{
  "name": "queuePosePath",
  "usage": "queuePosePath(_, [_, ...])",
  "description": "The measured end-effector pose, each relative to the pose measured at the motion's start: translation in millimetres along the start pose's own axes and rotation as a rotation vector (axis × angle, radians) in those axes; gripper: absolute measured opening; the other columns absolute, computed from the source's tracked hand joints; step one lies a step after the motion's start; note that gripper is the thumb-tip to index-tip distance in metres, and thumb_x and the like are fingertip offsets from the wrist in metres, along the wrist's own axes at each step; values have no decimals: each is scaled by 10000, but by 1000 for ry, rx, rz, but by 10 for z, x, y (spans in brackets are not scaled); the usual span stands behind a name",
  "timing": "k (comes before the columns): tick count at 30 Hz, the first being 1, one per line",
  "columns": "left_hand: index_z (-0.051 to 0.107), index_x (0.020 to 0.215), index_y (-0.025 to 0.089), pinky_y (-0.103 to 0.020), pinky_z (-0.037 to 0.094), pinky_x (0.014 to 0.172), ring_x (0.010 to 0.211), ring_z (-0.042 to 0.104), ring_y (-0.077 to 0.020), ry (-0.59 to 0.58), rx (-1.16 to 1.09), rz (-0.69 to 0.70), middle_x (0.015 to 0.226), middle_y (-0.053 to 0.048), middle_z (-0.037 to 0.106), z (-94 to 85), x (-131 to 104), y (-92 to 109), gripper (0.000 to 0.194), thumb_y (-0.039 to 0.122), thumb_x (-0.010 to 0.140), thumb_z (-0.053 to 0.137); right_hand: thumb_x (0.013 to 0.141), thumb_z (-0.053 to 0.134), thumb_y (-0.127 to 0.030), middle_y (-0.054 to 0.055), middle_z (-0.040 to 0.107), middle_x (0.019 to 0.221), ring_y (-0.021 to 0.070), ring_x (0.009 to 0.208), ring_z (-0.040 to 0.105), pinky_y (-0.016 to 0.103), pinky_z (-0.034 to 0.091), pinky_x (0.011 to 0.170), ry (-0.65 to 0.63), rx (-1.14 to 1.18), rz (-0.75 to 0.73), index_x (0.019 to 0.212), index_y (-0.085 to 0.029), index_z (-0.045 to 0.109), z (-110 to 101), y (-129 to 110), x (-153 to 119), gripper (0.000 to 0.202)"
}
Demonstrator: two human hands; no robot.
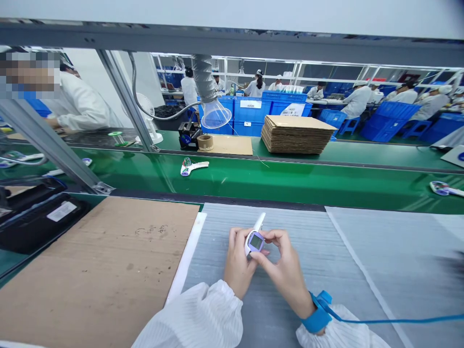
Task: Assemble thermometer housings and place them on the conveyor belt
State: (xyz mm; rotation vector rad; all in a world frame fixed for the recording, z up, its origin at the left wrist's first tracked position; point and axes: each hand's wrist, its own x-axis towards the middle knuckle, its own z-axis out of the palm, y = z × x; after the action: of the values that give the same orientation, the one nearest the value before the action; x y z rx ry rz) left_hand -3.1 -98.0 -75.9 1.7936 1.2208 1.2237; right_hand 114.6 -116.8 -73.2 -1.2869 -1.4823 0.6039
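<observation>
A white handheld device (256, 241) with a purple-framed grey screen is between my hands, over the grey-blue mat (311, 270). Its slim white handle points up and slightly right. My left hand (239, 261) is wrapped round its left side. The thumb and index finger of my right hand (284, 263) pinch the purple screen end from the right. A blue strap (319, 311) with a cord circles my right wrist.
Cardboard (97, 270) covers the left of the bench, beside a black bin (43, 222). Beyond, a green conveyor (290, 181) carries similar white devices (194, 166). Behind stand a cardboard stack (295, 135), a tape roll (205, 142) and a hanging duct (215, 113). People in white work farther back.
</observation>
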Motion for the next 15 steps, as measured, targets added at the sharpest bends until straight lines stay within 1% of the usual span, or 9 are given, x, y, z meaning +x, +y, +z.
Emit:
queuePosePath(4, [494,1052,201,-324,433,818,951,509,-202,7,49,28,993,-54,439,-8,-8,2,317,267,770,624,741,672,-254,56,602,993,227,934,575,369,467,790,21,-7,26,1003,-229,471,18,-59,-26,331])
queuePosePath(7, [509,1043,206,-311,438,784,919,523,-199,0,86,68,980,-58,472,-43,-11,11,259,277,803,576,738,676,-277,64,588,995,241,952,551,399,446,817,26,-67,-23,1016,-223,494,-20,-104,-7,337])
queuePosePath(9, [525,1030,204,-304,436,774,904,529,-195,-20,95,113,972,-60,502,-84,-4,26,213,256,824,535,749,666,-296,59,582,979,235,938,546,403,440,822,-2,-75,-70,1017,-218,500,-83,-108,28,325])
queuePosePath(12, [547,995,188,-295,431,770,892,532,-192,-42,62,182,944,-62,540,-155,19,58,175,223,827,512,809,596,-320,62,574,978,227,947,538,398,439,829,-13,-58,-157,1028,-213,498,-204,-71,96,263])
queuePosePath(14, [566,949,179,-294,430,767,880,535,-194,-39,10,179,908,-61,556,-181,25,73,145,231,823,520,817,584,-338,85,560,1040,248,1028,505,425,414,878,-10,-109,-256,1062,-206,489,-269,-38,138,294])
queuePosePath(15, [573,926,174,-291,438,748,852,543,-190,-44,-36,145,883,-58,558,-180,18,77,136,248,824,522,810,594,-344,100,547,1091,263,1079,478,445,391,912,-39,-163,-314,1102,-201,475,-290,-21,157,346])
